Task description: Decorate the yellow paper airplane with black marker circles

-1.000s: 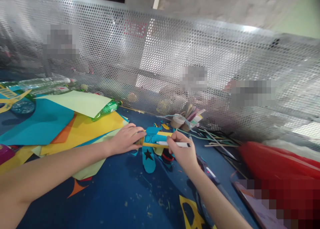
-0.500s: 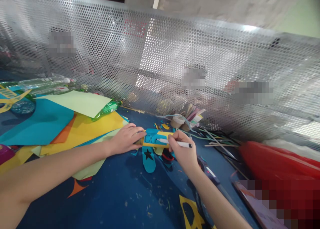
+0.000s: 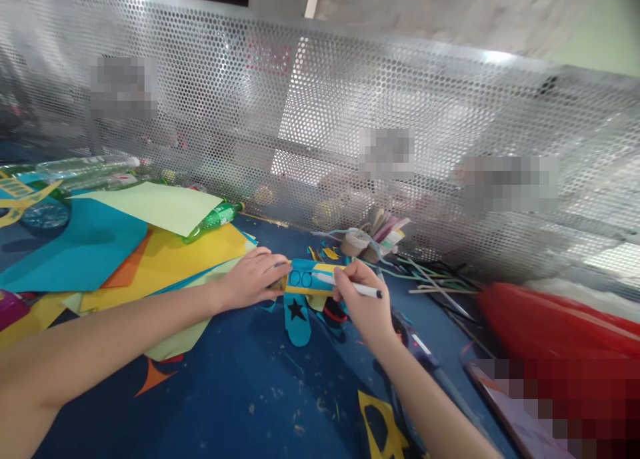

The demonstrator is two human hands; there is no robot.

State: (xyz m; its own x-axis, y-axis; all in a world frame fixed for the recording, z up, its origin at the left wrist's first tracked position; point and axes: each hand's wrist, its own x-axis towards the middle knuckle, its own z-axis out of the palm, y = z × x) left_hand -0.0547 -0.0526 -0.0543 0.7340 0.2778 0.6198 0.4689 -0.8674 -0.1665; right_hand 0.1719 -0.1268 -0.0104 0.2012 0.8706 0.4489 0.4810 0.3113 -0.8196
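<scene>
Your left hand (image 3: 255, 279) lies at the centre of the frame. Its fingers are stretched out flat, and their tips press the left end of the cutout (image 3: 305, 280) (yellow card with blue on top) onto the table (image 3: 240, 392). Your right hand (image 3: 363, 305), just right of centre, has its fingers closed around the pen (image 3: 357, 288). The white barrel points left and its tip meets the cutout's right part. A blue strip (image 3: 297, 315) with a black star lies just below the cutout. Coloured sheets (image 3: 165, 255) and a green bottle (image 3: 215, 217) occupy the left of the frame. A tape roll (image 3: 354, 242) sits above the cutout, near the mesh (image 3: 320, 112).
</scene>
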